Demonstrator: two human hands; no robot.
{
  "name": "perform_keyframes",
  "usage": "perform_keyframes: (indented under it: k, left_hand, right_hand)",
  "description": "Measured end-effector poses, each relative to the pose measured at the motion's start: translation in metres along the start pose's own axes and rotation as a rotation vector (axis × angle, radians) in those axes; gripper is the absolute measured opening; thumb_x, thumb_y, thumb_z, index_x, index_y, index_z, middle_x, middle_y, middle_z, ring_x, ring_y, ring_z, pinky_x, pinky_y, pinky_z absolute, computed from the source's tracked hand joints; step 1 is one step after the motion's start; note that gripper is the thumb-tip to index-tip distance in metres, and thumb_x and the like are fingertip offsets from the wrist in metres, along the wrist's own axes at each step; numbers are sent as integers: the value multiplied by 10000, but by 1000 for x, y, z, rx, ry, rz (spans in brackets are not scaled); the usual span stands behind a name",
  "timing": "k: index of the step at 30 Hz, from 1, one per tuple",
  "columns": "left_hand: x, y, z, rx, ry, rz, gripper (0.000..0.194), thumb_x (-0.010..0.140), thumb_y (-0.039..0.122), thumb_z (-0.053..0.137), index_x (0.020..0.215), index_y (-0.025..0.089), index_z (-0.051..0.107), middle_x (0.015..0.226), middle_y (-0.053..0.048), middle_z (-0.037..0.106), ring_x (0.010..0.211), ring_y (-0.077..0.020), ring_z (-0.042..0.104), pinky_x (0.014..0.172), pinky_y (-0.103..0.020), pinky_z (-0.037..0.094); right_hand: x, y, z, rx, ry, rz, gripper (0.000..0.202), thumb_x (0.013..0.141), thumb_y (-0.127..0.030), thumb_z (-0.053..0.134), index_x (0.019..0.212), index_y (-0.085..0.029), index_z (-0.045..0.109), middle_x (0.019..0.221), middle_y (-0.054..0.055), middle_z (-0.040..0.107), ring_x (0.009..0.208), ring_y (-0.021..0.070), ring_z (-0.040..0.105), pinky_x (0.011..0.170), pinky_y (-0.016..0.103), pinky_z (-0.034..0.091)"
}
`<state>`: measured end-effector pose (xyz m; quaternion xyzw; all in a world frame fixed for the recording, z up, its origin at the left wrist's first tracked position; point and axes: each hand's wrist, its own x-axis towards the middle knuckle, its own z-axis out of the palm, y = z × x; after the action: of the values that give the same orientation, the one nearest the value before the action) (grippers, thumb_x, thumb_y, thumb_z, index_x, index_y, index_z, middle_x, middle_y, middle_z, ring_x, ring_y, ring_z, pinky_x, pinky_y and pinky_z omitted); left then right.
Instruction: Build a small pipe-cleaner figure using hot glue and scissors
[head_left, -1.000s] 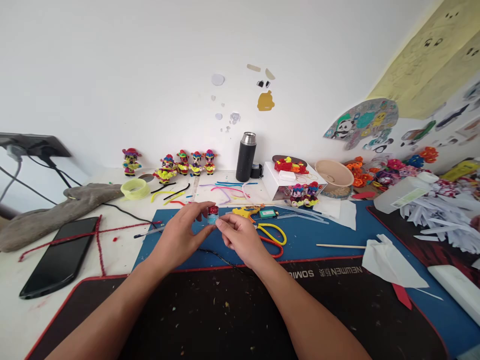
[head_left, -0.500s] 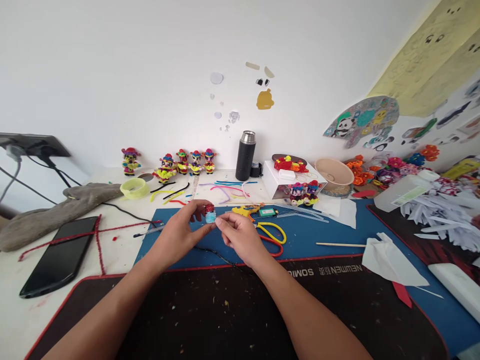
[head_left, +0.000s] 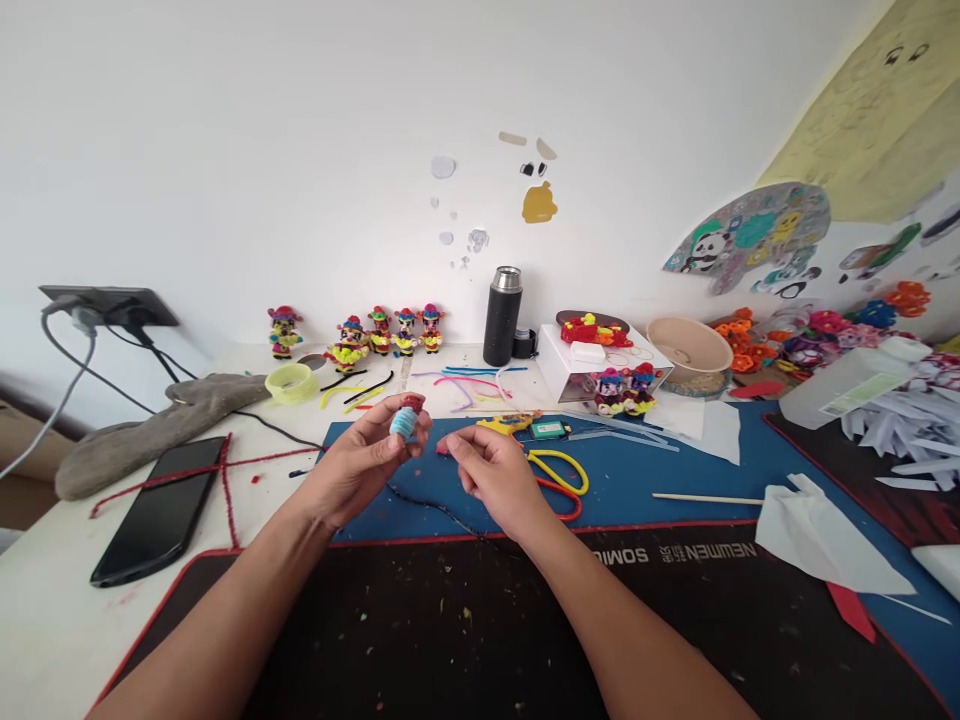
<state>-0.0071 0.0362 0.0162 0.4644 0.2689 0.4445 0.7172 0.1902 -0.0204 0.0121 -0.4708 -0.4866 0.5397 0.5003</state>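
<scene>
The left hand (head_left: pixel 364 462) grasps a small fuzzy piece (head_left: pixel 403 423) between thumb and fingers, up above the far edge of the blue mat (head_left: pixel 679 472). The piece leans, its light blue part near and its red end far and to the right. Just right of it, and apart from it, the right hand (head_left: pixel 495 482) has thumb and forefinger pinched together. A bit of red shows at those fingertips; I cannot tell what it is.

Near me, below both forearms, lies a black mat (head_left: pixel 420 630) with a red edge, dotted with scraps. To the left, a red fuzzy wire (head_left: pixel 229 500) crosses a black phone (head_left: pixel 154 520), with a piece of driftwood (head_left: pixel 142 430) beyond. A yellow roll (head_left: pixel 291 384) sits beside the wood.

Along the far wall, one small doll (head_left: pixel 283 332) stands alone on the left, and four more dolls (head_left: pixel 381 332) stand grouped to its right. A black flask (head_left: pixel 502 320) stands right of them, then a white box (head_left: pixel 553 358) with two dolls (head_left: pixel 624 392) at its front. Right of the right hand lie a yellow loop (head_left: pixel 579 473) and a red loop (head_left: pixel 575 507); farther right, a white tissue (head_left: pixel 829 540) covers one end of a thin stick (head_left: pixel 705 498).
</scene>
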Motion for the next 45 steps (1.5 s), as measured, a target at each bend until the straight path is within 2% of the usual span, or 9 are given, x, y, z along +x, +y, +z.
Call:
perform_keyframes:
  k: [5,11,13,16,20,24,28,40,45]
  left_hand:
    - [-1,-1,-2,-101,2,5,612,661,435,1011,1207,265,793,1112,-75,724,1028,-224,632,848,-317,538]
    - [0,0,-1,-45,30,-19,617,647,455,1012,1193,273,792,1107,-66,733,1045,-223,637,840,-303,532]
    - [0,2,0,61,55,3,578,676,448,994,1183,270,781,1109,-61,735,1057,-227,638,867,-311,525]
    - [1,2,5,362,100,81,488,756,405,940,1180,269,740,1136,-46,720,1057,-229,636,913,-342,510]
    - [-3,1,12,762,119,164,446,857,384,822,1259,274,665,1055,-14,685,948,-210,621,867,-347,495]
    - [-7,1,15,925,131,222,409,906,360,726,1295,276,632,954,12,629,880,-194,592,826,-330,482]
    - [-8,0,15,989,125,244,418,920,358,696,1322,279,618,884,27,575,855,-193,575,804,-322,470]
    - [-6,1,18,1005,121,253,418,915,414,699,1304,276,635,910,8,608,857,-212,596,792,-324,467]
    - [-6,1,15,1036,98,235,415,914,353,667,1319,277,620,952,-4,622,886,-215,602,819,-331,471]
  right_hand:
    - [0,-2,1,5,3,1,379,916,-543,661,952,-172,733,520,-65,486,481,116,399,464,255,275]
    - [0,-2,1,9,0,-3,377,918,-543,660,948,-174,735,522,-66,486,478,116,402,467,257,281]
    - [0,-2,0,3,0,-11,371,931,-537,653,954,-175,737,521,-66,489,479,115,403,471,257,286]
    - [0,1,-1,6,-4,-18,362,946,-532,648,962,-181,733,525,-65,499,482,115,404,476,255,294]
    - [1,3,-1,8,-3,-13,368,942,-543,653,955,-183,728,519,-68,493,472,113,388,472,253,282]
    - [1,2,-1,5,-3,-8,373,935,-549,658,950,-183,727,521,-66,489,478,113,389,468,250,278]
    - [1,1,-1,12,-1,-3,384,932,-561,664,949,-181,721,534,-65,487,483,111,393,464,247,278]
    - [1,1,-1,4,3,17,427,914,-607,685,945,-182,717,541,-64,479,486,113,402,454,243,261]
    - [2,3,-3,28,21,9,422,909,-597,693,945,-178,734,523,-65,470,475,109,383,446,238,250]
